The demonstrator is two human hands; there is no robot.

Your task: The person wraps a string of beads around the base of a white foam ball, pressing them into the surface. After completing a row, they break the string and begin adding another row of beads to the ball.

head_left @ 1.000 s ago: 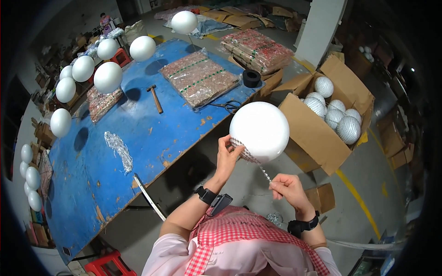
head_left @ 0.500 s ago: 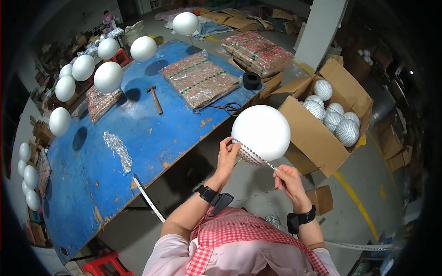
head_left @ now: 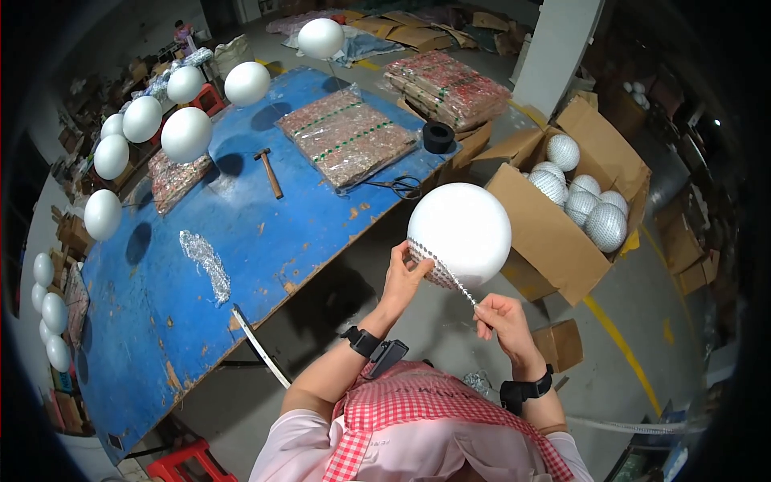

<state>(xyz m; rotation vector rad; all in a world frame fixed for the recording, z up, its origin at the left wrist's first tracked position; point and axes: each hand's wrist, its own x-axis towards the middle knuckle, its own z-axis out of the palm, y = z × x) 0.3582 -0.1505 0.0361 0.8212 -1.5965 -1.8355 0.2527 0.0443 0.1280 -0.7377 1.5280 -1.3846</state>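
A large white ball [head_left: 464,227] is in front of me, just off the table's near edge. Rows of a silvery sequin string [head_left: 460,287] wrap its lower left part. The fingers of my left hand [head_left: 404,283] are closed on the string at the ball's lower left side, with the thumb pressing it to the surface. My right hand [head_left: 506,325], below the ball, pinches the string and holds it taut, slanting down from the ball. What supports the ball underneath is hidden.
The blue table [head_left: 265,233] holds a hammer [head_left: 270,173], scissors [head_left: 401,187], black tape [head_left: 438,137], a silvery sequin bundle [head_left: 207,265] and wrapped packs [head_left: 347,135]. Several white balls [head_left: 186,134] stand along it. At right, an open carton [head_left: 550,233] contains sequin-covered balls [head_left: 605,227].
The ball has shifted slightly right. My left thumb has slid right and down along the string, and my right hand is a little lower, still pinching it.
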